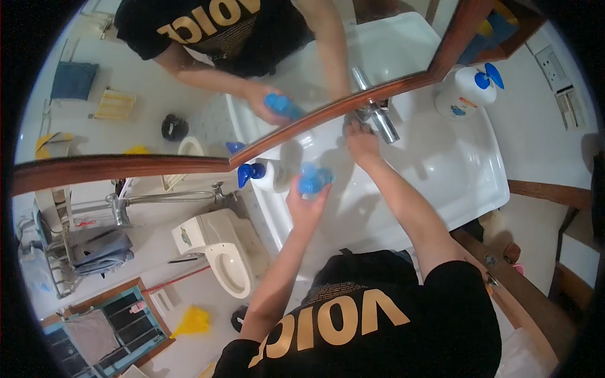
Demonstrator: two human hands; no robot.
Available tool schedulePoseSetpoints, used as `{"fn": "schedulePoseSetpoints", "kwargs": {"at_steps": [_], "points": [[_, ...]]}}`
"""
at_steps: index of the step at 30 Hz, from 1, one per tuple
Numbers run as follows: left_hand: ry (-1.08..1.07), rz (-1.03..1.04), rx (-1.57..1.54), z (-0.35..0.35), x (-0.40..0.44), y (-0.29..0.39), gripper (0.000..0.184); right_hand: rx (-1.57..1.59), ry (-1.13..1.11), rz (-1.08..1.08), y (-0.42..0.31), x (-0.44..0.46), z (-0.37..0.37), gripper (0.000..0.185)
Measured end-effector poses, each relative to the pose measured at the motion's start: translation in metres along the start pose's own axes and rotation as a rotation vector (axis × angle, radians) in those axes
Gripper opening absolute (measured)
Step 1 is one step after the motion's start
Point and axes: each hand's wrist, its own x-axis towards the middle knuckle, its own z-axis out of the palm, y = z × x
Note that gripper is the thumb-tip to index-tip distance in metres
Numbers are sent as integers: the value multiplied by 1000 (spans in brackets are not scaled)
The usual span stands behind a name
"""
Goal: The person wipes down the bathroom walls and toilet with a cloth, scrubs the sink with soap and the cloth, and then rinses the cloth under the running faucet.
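Observation:
My left hand [307, 200] is closed around a translucent light-blue object [315, 179] with rounded lobes, held over the left side of the white sink [441, 183]. I cannot make out its exact kind. My right hand [362, 142] reaches to the back of the sink, its fingers curled against the base of the chrome faucet [386, 123]. The mirror's wooden frame is close above the fingertips, which are only partly visible. Beside my left hand, on the sink's left rim, stands a white pump bottle [271, 175] with a dark-blue top.
A larger white pump bottle [463, 93] with a blue pump stands at the sink's back right corner. The wood-framed mirror [302, 129] overhangs the back edge. To the left are a toilet [230, 264] and a wall pipe [167, 198]; an outlet [551, 68] is on the right wall.

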Motion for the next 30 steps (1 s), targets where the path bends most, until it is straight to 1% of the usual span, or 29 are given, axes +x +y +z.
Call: {"fn": "schedulePoseSetpoints", "kwargs": {"at_steps": [1, 3, 4, 5, 7, 8, 9, 10, 11, 12, 13, 15, 16, 18, 19, 21, 22, 24, 25, 27, 28, 30], "points": [[-26, 10, 39, -2, -1, -2, 49, 40, 90, -17, 8, -8, 4, 25], [-42, 12, 75, -5, -3, -3, 50, 115, 59, 72, 31, -10, 31, 22], [-61, -26, 70, -6, -2, -4, 51, 365, 130, 127, 38, -16, 28, 21], [-81, -63, 65, -6, -2, -3, 52, 450, 176, 152, 45, -19, 26, 21], [-78, -66, 49, -5, 0, 1, 53, 624, 275, 189, 56, -24, 17, 21], [-80, -62, 33, -4, 2, 4, 54, 583, 221, 336, 62, -24, 11, 22], [-74, -62, 30, -5, 3, 8, 54, 561, 197, 408, 62, -24, 8, 22], [-119, -51, 26, -6, 4, 13, 58, 538, 171, 478, 62, -25, 6, 22], [-166, -40, 22, -6, 6, 16, 61, 510, 241, 370, 58, -26, 11, 24], [-165, -35, 19, -3, 5, 15, 61, 480, 312, 264, 55, -26, 13, 27], [-163, -38, 19, 1, 2, 9, 64, 480, 317, 265, 49, -24, 9, 27], [-171, -38, 21, 7, -3, 1, 66, 51, -45, 70, 30, -21, -3, 32], [-187, -26, -17, 10, -4, -2, 68, 54, -42, 77, 26, -15, 2, 32], [-209, -13, -50, 14, -4, -2, 70, 84, 104, -10, 22, 1, 18, 35], [-231, -25, -94, 15, -3, -1, 69, 91, 105, -2, 18, 2, 14, 35], [-255, -37, -138, 15, 0, 1, 69, 68, 81, -125, 13, 6, 5, 41], [-288, -40, -123, 15, 1, 1, 69, 70, 80, -123, 9, 9, 1, 41], [-322, -52, -106, 15, 1, 2, 68, 59, 1, 13, -2, 16, -7, 50], [-331, -39, -85, 13, -1, 3, 68, 62, -9, 15, -10, 19, -8, 50], [-341, -33, -61, 10, -2, 8, 68, 17, 106, 151, -24, 30, -8, 45], [-354, -80, -60, 6, -1, 13, 68, 21, 97, 151, -27, 34, -9, 45], [-362, -131, -60, 1, 0, 19, 68, 76, -111, 132, -31, 43, -13, 35]]}}
